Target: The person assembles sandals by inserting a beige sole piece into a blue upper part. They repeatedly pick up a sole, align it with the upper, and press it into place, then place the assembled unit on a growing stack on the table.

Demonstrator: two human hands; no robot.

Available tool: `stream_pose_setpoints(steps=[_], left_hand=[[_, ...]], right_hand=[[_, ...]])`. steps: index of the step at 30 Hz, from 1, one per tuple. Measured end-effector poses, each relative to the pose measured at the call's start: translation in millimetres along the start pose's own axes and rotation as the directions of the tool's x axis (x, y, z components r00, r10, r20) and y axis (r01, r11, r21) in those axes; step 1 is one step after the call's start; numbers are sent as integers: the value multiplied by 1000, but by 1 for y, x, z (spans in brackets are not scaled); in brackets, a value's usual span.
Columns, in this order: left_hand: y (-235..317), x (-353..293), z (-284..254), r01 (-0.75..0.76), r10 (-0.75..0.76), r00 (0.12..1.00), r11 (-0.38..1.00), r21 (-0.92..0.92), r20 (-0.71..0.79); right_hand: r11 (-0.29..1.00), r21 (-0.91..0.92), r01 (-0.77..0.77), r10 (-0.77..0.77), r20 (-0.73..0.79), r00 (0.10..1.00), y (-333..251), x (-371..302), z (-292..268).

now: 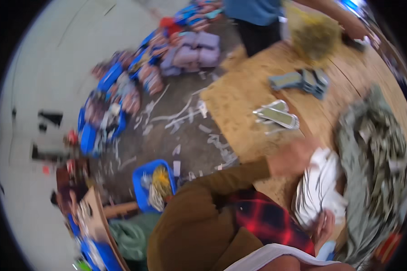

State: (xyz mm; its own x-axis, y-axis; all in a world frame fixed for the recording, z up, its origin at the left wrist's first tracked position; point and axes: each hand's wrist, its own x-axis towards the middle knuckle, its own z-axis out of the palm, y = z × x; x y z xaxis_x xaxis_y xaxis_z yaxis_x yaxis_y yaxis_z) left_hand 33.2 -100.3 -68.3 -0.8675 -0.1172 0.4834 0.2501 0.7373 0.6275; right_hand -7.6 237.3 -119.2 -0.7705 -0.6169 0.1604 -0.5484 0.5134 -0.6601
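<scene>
A white folded bundle of cloth point(321, 187) lies on the plywood table point(239, 99), close in front of me. My left hand point(294, 156) reaches over the upper end of this bundle, its fingers smeared by motion. At the lower end, my right hand point(323, 228) has its fingers curled against the cloth edge. A large heap of grey-green cloth point(359, 149) spreads along the bundle's right side. Beyond my left hand lie flat pale-green pieces with white rims point(280, 115). Farther off is a grey-blue cloth bundle point(298, 81).
Across the table, a person in a blue shirt point(253, 11) stands beside a yellow see-through bag point(314, 36). A blue bin point(138, 185) with yellow and white stuff stands left of my arm. Filled bags point(149, 79) and a mauve bundle point(196, 49) line the scrap-strewn floor point(167, 131).
</scene>
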Motion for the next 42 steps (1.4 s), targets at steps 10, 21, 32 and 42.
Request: stream_pose_setpoints(steps=[10, 21, 32, 42], left_hand=[[78, 7, 80, 341, -53, 914, 636, -693, 401], [79, 41, 53, 658, -298, 648, -243, -712, 701], [52, 41, 29, 454, -383, 670, -468, -759, 636], [71, 45, 31, 440, -283, 597, -667, -601, 751]], right_hand=[[693, 688, 213, 211, -477, 853, -28, 39, -30], [949, 312, -35, 136, -306, 942, -50, 87, -70], [711, -490, -504, 111, -630, 769, 93, 167, -91], [911, -153, -384, 292, -418, 860, 20, 100, -107]])
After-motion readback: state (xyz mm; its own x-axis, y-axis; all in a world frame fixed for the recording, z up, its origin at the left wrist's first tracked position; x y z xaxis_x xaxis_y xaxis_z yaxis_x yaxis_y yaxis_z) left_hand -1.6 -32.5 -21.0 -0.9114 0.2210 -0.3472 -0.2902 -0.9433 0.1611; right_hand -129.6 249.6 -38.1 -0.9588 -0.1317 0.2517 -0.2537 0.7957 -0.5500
